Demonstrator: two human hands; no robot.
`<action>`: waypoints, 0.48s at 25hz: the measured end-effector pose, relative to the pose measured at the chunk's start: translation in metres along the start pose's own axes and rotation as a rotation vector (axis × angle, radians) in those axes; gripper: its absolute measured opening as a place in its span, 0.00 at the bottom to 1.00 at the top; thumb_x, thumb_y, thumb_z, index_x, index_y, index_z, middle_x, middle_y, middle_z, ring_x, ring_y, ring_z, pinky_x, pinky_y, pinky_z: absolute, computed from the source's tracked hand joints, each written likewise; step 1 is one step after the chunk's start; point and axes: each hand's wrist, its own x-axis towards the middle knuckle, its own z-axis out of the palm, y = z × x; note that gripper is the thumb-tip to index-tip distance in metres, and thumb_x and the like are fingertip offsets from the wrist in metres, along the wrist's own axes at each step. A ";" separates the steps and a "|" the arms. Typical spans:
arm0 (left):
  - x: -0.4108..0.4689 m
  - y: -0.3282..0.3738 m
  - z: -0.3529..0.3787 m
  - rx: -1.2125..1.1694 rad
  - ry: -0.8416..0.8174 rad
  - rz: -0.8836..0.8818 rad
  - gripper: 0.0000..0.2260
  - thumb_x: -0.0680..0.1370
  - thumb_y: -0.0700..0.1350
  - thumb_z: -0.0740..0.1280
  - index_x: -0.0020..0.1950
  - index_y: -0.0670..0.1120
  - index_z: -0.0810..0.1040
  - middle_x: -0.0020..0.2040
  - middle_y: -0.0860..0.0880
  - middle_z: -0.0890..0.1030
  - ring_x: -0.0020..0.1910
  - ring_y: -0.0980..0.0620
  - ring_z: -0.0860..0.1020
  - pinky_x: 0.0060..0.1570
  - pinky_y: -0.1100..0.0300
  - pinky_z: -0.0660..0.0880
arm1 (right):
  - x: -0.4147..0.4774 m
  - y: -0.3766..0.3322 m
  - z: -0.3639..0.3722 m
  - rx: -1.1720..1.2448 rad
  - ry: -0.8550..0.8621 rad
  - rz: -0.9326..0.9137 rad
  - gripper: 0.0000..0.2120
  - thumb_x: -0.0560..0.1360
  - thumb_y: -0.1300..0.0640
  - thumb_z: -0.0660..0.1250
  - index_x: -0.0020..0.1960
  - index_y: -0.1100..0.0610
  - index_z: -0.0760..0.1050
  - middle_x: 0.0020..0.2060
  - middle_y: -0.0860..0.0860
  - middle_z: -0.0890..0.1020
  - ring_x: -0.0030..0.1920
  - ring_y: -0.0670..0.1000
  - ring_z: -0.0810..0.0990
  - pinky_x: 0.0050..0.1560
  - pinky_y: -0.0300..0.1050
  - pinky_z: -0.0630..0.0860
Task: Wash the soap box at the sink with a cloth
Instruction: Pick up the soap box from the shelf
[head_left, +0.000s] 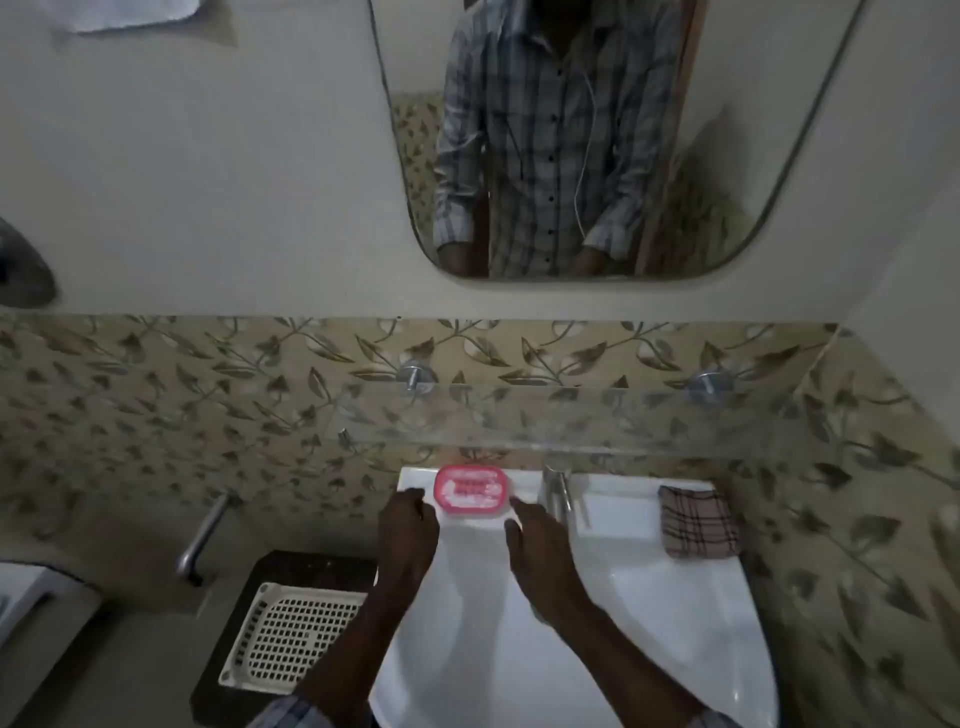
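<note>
My left hand (408, 525) and right hand (537, 540) flank the soap box (471, 491) on the sink (675, 597) ledge at twelve o'clock, fingers apart, not yet gripping. I'd clasp both ends squarely; cloth (698, 522) waits at two o'clock.

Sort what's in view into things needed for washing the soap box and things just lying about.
Needed: soap box, checked cloth, tap, sink.

Lying about: white basket, glass shelf, mirror.
</note>
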 end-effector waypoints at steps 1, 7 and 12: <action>0.017 -0.010 0.011 0.020 -0.038 -0.080 0.13 0.79 0.35 0.61 0.61 0.34 0.79 0.58 0.34 0.81 0.59 0.37 0.79 0.59 0.51 0.71 | 0.011 0.004 0.018 -0.041 -0.069 0.099 0.18 0.83 0.58 0.56 0.71 0.62 0.68 0.64 0.59 0.77 0.66 0.56 0.74 0.67 0.42 0.64; 0.092 -0.026 0.059 0.032 -0.145 -0.129 0.16 0.82 0.39 0.57 0.41 0.31 0.78 0.45 0.31 0.82 0.49 0.35 0.80 0.49 0.49 0.72 | 0.085 0.031 0.068 0.017 -0.182 0.402 0.13 0.81 0.62 0.56 0.62 0.66 0.71 0.58 0.65 0.76 0.59 0.63 0.75 0.59 0.52 0.72; 0.098 -0.019 0.068 0.025 -0.114 -0.190 0.13 0.79 0.39 0.62 0.42 0.31 0.80 0.44 0.31 0.83 0.49 0.34 0.81 0.49 0.47 0.75 | 0.099 0.033 0.082 -0.036 -0.133 0.367 0.13 0.81 0.64 0.56 0.62 0.63 0.74 0.55 0.61 0.78 0.58 0.56 0.75 0.59 0.45 0.71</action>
